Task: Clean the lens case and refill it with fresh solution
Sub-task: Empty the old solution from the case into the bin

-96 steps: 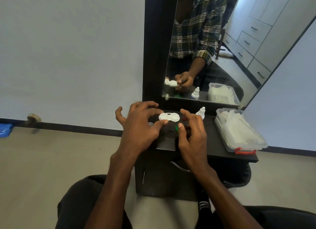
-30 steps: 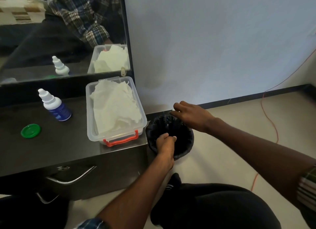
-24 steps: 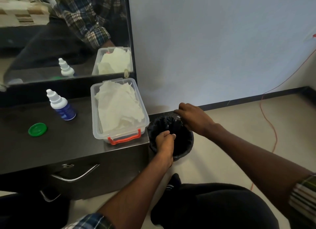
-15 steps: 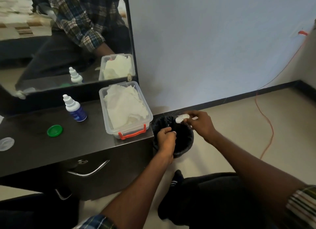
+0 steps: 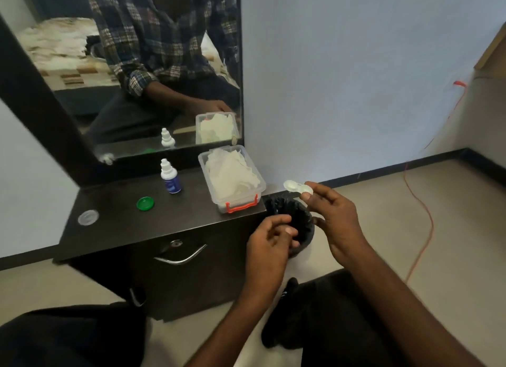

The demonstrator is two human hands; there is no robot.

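Both hands lifted off bin; right hand pinches lens case, left hand loosely curled, empty.

**Inspector A:** Garments on the lower body?

**Inspector B:** Black trousers on both legs, plain, no visible markings. One black sock with short white stripes near its top.

**Inspector A:** Upper body?

**Inspector B:** Seen directly, both forearms are bare down to the lower edge of the view. The mirror reflects a plaid shirt in dark blue, green and white check, long-sleeved, with the cuff turned back on the forearm.

**Inspector A:** Anything worn on the left hand or right hand?

**Inspector B:** No rings, watch or gloves visible on either. Fingernails short. The view is slightly blurred, so finer detail cannot be confirmed.
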